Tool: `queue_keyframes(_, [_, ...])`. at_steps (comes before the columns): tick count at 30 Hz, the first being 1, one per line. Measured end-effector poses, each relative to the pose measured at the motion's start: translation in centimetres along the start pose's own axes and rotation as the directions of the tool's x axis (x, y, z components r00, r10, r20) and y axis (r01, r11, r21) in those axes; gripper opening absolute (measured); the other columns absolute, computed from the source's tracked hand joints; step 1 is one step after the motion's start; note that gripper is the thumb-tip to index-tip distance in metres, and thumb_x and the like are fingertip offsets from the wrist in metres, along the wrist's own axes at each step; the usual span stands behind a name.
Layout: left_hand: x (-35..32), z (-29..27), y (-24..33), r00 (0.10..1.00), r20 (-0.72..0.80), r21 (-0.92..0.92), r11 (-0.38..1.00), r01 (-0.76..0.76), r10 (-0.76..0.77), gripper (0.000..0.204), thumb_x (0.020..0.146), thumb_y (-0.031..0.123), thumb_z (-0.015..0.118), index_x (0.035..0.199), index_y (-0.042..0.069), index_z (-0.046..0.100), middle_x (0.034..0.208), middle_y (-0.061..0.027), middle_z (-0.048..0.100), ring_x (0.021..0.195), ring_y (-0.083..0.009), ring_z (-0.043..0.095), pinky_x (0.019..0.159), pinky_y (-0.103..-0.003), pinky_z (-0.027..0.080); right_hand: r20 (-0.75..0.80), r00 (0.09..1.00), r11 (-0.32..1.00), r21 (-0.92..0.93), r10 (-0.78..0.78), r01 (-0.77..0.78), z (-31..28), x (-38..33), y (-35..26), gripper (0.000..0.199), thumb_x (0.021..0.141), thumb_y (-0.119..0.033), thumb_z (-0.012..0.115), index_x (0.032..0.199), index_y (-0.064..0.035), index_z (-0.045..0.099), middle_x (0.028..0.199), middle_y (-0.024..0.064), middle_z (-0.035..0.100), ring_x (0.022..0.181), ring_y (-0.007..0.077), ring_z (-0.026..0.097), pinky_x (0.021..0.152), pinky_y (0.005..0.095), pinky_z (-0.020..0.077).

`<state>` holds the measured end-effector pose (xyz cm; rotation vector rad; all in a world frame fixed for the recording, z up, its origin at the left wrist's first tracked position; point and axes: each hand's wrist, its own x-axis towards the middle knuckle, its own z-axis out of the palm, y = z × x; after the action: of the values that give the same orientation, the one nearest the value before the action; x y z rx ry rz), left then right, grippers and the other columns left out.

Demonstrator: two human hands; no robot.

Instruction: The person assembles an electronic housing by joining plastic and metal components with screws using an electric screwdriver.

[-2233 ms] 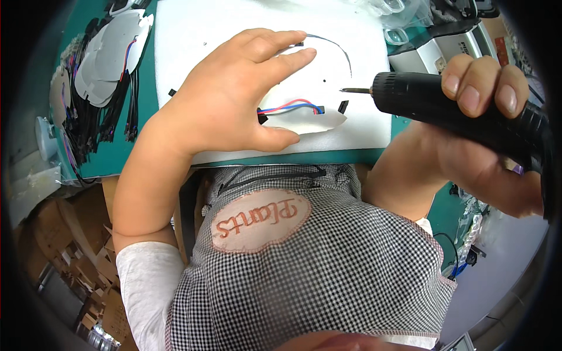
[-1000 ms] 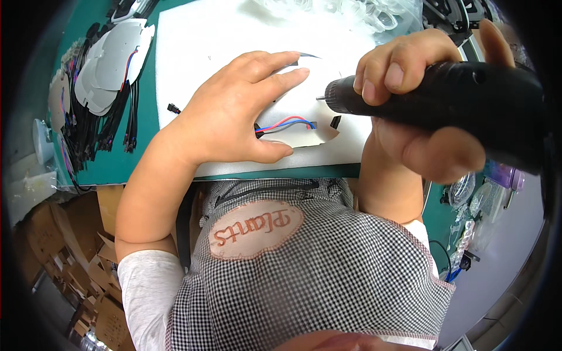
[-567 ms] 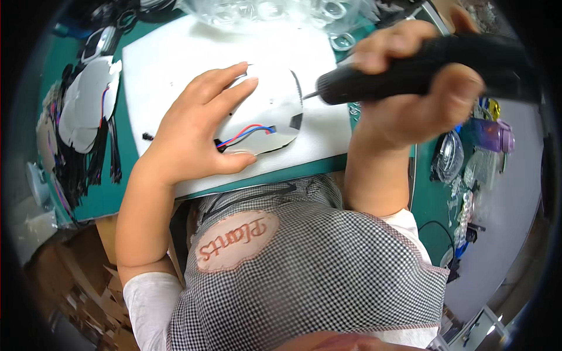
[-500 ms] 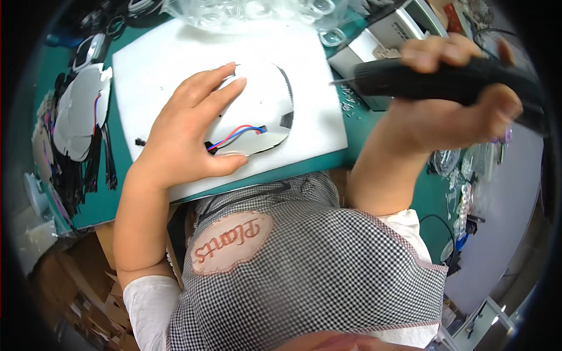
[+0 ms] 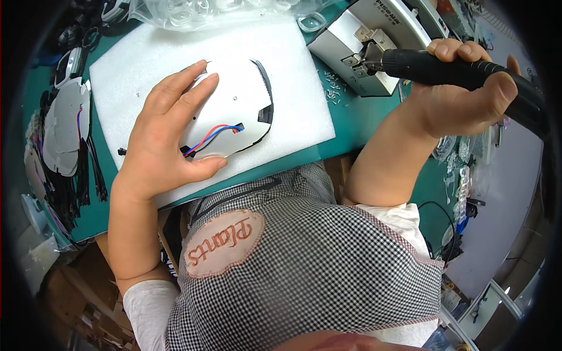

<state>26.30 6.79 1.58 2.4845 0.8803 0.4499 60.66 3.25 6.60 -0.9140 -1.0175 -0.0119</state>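
A rounded white panel point(image 5: 237, 111) with a dark rim lies on a white foam sheet point(image 5: 307, 120). Red and blue wires point(image 5: 212, 136) run across its lower part. My left hand point(image 5: 161, 126) rests spread along the panel's left side, fingertips at the upper edge and thumb at the lower one. My right hand point(image 5: 462, 93) is wrapped round a black electric screwdriver point(image 5: 433, 65), pointing left. Its tip meets the metal outlet point(image 5: 366, 58) on the front of a light box-shaped screw feeder point(image 5: 333, 55); whether a screw is on the bit, I cannot tell.
Loose small screws point(image 5: 333, 88) lie on the green mat beside the feeder. At the left are stacked white panels point(image 5: 63, 120) with bundled black cables point(image 5: 58, 190). A clear plastic bag point(image 5: 205, 11) of parts sits at the back.
The screwdriver's tip has gone from in front of the feeder to its metal outlet. My left hand keeps its place on the panel, while the whole view has shifted slightly.
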Motion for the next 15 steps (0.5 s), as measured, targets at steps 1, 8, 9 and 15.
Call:
queue_keyframes(1, [0.0,-0.1,0.2,1.0,-0.015,-0.014,1.0,0.0,0.0,0.095,0.049,0.025,0.083,0.139,0.013,0.057,0.148,-0.0103,0.049,0.131,-0.0336,0.048,0.109,-0.045,0.043,0.034,0.999,1.0,0.012,0.015,-0.015,-0.1,0.0,0.0,0.056,0.086,-0.051,0.061,0.126,-0.0129,0.047,0.073,0.0144,0.06,0.051,0.0258,0.058,0.052,0.0397,0.0526])
queue_keyframes(8, [0.0,-0.1,0.1,1.0,-0.008,-0.012,1.0,-0.008,0.008,0.096,0.049,0.025,0.083,0.14,0.012,0.056,0.148,-0.011,0.048,0.132,-0.0339,0.048,0.109,-0.045,0.043,-0.046,0.999,0.999,0.022,-0.027,0.028,-1.0,-0.2,-0.4,0.059,0.087,-0.063,0.058,0.126,-0.0195,0.049,0.074,0.0136,0.062,0.05,0.0256,0.058,0.051,0.0396,0.0526])
queue_keyframes(9, [-0.1,-0.1,0.0,1.0,-0.011,-0.011,1.0,-0.009,0.009,0.095,0.05,0.026,0.083,0.14,0.012,0.056,0.148,-0.0112,0.048,0.132,-0.034,0.048,0.109,-0.045,0.043,-0.046,0.999,0.999,0.022,-0.027,0.028,-1.0,-0.1,-0.3,0.059,0.087,-0.063,0.058,0.126,-0.0195,0.049,0.074,0.0136,0.062,0.05,0.0256,0.058,0.051,0.0396,0.0526])
queue_keyframes(15, [0.0,0.0,0.0,1.0,-0.016,-0.01,1.0,-0.018,0.018,0.095,0.05,0.029,0.083,0.14,0.012,0.056,0.148,-0.0115,0.048,0.132,-0.0343,0.048,0.109,-0.045,0.042,0.027,0.998,0.997,-0.054,-0.06,0.061,0.2,-0.3,-0.1,0.054,0.086,-0.052,0.058,0.124,-0.0156,0.05,0.072,0.0142,0.061,0.05,0.026,0.058,0.05,0.0386,0.0522])
